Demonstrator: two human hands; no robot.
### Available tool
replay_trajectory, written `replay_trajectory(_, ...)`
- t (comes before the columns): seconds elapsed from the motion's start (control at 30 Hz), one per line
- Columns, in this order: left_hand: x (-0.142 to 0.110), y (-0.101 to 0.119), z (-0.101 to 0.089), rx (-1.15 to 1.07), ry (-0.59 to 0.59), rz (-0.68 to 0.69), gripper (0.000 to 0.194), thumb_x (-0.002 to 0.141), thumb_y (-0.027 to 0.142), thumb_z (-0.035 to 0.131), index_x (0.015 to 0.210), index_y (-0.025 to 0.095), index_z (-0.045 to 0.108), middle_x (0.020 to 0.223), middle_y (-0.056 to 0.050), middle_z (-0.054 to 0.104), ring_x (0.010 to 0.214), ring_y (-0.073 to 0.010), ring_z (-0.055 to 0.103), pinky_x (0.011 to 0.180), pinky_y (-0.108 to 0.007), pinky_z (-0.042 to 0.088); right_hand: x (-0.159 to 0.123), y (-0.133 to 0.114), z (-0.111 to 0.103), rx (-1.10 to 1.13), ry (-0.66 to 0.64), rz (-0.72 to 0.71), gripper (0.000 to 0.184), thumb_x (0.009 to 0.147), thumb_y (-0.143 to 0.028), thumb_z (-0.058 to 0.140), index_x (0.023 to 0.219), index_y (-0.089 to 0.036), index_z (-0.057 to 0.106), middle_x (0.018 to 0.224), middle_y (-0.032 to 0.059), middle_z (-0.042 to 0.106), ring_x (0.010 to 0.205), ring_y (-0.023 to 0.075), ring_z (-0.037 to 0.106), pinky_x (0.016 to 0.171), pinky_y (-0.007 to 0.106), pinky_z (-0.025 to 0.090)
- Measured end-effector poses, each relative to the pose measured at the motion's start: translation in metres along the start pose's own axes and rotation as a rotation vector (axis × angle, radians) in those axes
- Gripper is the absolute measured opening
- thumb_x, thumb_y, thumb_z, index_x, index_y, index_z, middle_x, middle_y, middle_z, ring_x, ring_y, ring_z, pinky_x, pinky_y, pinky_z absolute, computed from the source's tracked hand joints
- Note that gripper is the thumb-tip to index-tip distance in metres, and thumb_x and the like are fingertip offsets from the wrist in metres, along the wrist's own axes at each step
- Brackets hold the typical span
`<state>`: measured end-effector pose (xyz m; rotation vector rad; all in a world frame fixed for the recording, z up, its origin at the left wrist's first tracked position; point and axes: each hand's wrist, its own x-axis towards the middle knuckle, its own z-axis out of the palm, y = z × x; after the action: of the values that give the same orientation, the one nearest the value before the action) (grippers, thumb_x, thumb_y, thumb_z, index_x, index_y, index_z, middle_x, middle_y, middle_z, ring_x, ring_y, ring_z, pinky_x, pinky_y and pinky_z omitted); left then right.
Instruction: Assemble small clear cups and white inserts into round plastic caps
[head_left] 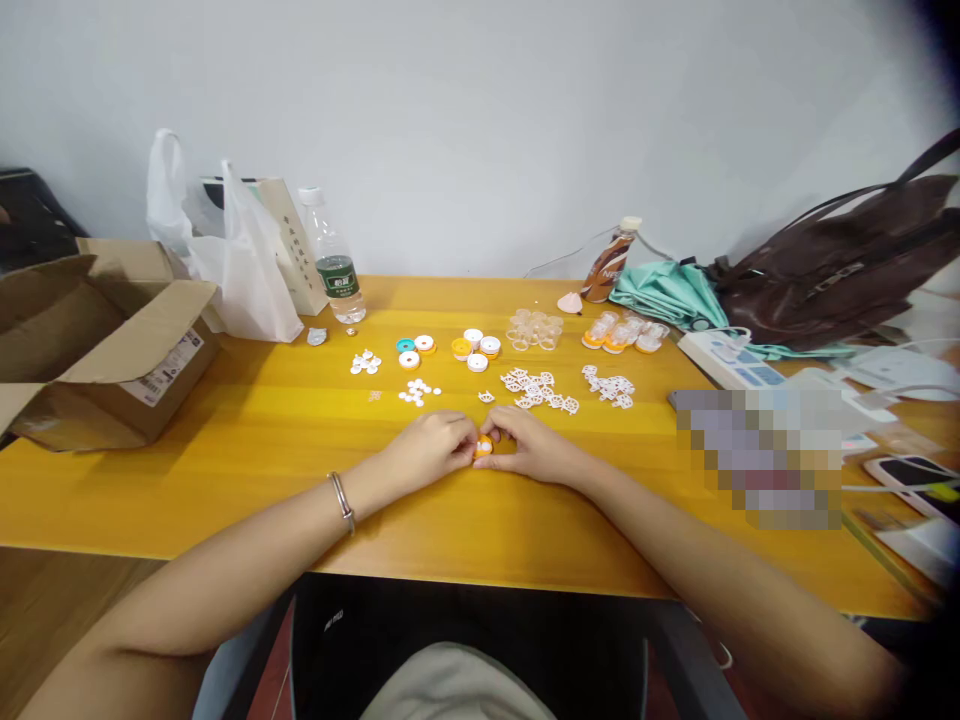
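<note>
My left hand point(441, 442) and my right hand point(529, 445) meet over the table. Their fingertips close around a small orange-and-white round plastic piece point(484, 448) from both sides. Much of it is hidden by the fingers. Just beyond my hands lie small white discs point(417, 391) and a pile of white openwork plastic pieces point(534, 386). Farther back are round cases in white, orange and teal point(473, 347), clear plastic cups point(534, 330) and several orange-based pieces with clear tops point(624, 332). More white pieces with small stems point(366, 362) sit to the left.
An open cardboard box point(112, 350), a white plastic bag point(240, 270) and a water bottle point(337, 265) stand left. A brown-labelled bottle point(610, 262), teal cloth point(671, 293), dark brown bag point(840, 265) and power strip point(724, 360) are at right on the yellow table point(247, 490).
</note>
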<state>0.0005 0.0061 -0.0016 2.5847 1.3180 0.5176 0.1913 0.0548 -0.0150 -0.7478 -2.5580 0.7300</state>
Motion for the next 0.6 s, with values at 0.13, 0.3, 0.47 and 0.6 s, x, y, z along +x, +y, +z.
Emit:
replay_trajectory(0.13, -0.001, -0.004, 0.0, -0.067, 0.046, 0.005, 0.012, 0.083, 0.023, 0.051, 0.077, 0.015, 0.058, 0.071, -0.002, 0.058, 0.065, -0.0119, 0.053, 0.062, -0.022, 0.04, -0.001, 0.001, 0.0, 0.004, -0.007, 0.005, 0.029, 0.073, -0.042, 0.066, 0.085, -0.018, 0.055, 0.079, 0.0012, 0.053, 0.076, 0.0146, 0.049, 0.07, 0.026, 0.038)
replay_trajectory(0.3, -0.001, -0.017, -0.003, -0.006, 0.147, -0.025, 0.009, 0.083, 0.02, 0.051, 0.078, 0.016, 0.057, 0.073, -0.002, 0.058, 0.069, -0.0134, 0.053, 0.066, -0.024, 0.042, -0.002, 0.001, -0.001, 0.021, -0.016, 0.022, 0.027, 0.074, -0.041, 0.065, 0.086, -0.019, 0.055, 0.08, 0.0014, 0.053, 0.075, 0.0145, 0.049, 0.069, 0.027, 0.039)
replay_trajectory(0.47, 0.0, -0.035, -0.012, 0.176, 0.146, -0.193, 0.008, 0.08, 0.016, 0.049, 0.077, 0.015, 0.056, 0.077, -0.005, 0.06, 0.071, -0.0154, 0.056, 0.065, -0.025, 0.043, -0.003, -0.001, -0.003, 0.026, -0.017, 0.048, 0.027, 0.074, -0.04, 0.066, 0.085, -0.018, 0.055, 0.081, 0.0018, 0.053, 0.076, 0.0145, 0.049, 0.069, 0.027, 0.039)
replay_trajectory(0.6, 0.0, -0.042, -0.014, 0.306, 0.111, -0.33, 0.008, 0.08, 0.017, 0.048, 0.077, 0.016, 0.056, 0.08, -0.006, 0.061, 0.072, -0.018, 0.058, 0.063, -0.027, 0.043, -0.003, -0.004, -0.004, 0.034, -0.015, 0.057, 0.026, 0.074, -0.039, 0.066, 0.084, -0.018, 0.055, 0.08, 0.0019, 0.054, 0.075, 0.0144, 0.049, 0.069, 0.026, 0.039)
